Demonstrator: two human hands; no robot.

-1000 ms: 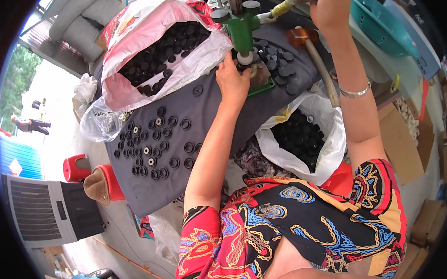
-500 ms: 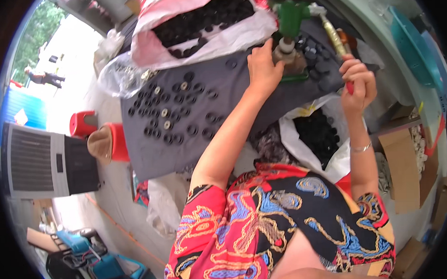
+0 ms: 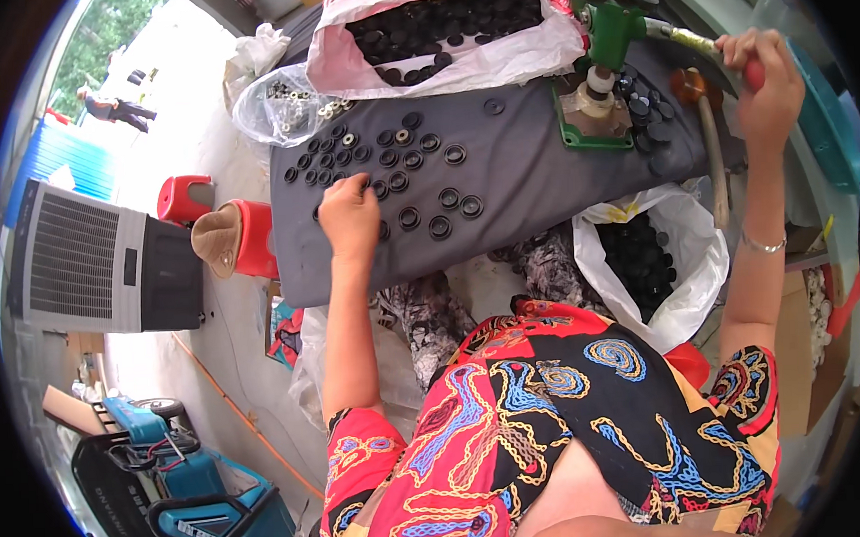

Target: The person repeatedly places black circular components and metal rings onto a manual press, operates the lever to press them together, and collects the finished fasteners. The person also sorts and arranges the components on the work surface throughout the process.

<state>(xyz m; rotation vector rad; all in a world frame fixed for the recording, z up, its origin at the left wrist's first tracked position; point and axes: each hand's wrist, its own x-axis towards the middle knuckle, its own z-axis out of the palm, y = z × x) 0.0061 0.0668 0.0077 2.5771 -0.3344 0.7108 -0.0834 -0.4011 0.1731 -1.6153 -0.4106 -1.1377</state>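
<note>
Over the worktop (image 3: 541, 184), bunching left hand (image 3: 351, 217), pinch unclear, at black rings (image 3: 398, 182) mostly lacking pale centres; clasping press lever (image 3: 692, 40) with right hand (image 3: 769, 86).

Passable rightward from the left hand (image 3: 350, 214), over bare tabletop (image 3: 531, 170) between the scattered black rings (image 3: 413, 159) and the green lever press (image 3: 615, 35), past one lone ring (image 3: 493, 106) near the back. Blocked at the rear by the pink-and-white sack (image 3: 480, 70). Crowded right of the press by loose black caps (image 3: 644, 114) and a wooden-handled mallet (image 3: 713, 154). Barred farther right by the lever (image 3: 673, 35), gripped in the right hand (image 3: 764, 77). Open along the front edge, up to the white bag (image 3: 700, 259).
</note>
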